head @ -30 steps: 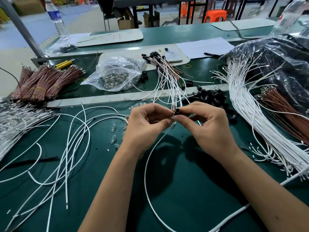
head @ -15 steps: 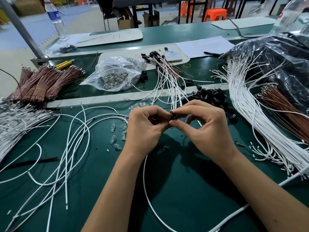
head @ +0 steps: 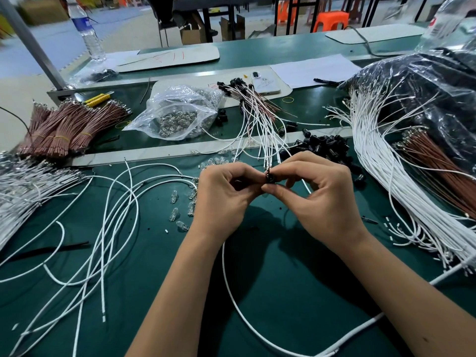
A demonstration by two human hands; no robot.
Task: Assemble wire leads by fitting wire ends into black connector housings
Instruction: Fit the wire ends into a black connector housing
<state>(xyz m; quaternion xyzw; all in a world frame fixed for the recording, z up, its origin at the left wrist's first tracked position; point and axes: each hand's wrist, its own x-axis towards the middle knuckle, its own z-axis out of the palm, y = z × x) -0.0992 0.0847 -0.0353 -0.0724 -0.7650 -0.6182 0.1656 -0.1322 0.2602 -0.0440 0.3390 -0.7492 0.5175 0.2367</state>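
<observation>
Centrally, just above mid-frame: left hand (head: 224,199) and right hand (head: 319,199) fingertip to fingertip, both curled tight around one small black housing (head: 270,178). Pinched mostly by the right thumb and forefinger; left fingertips pressed against it from 9 o'clock. Wire end at the housing hidden by the fingers, so seated or not cannot be told. White wire (head: 231,292) emerging under the left wrist, looping toward 6 o'clock over the green mat (head: 296,292), then cut off by the bottom edge. At 12 o'clock of the hands, loose housings (head: 322,146) in a heap, partly masked by finished leads (head: 257,117). At 3 o'clock, white bundle (head: 381,171) running out of frame. At 9 o'clock, loose wires (head: 108,228); small clear bulbs (head: 175,197) nearby, detail too fine to read.
</observation>
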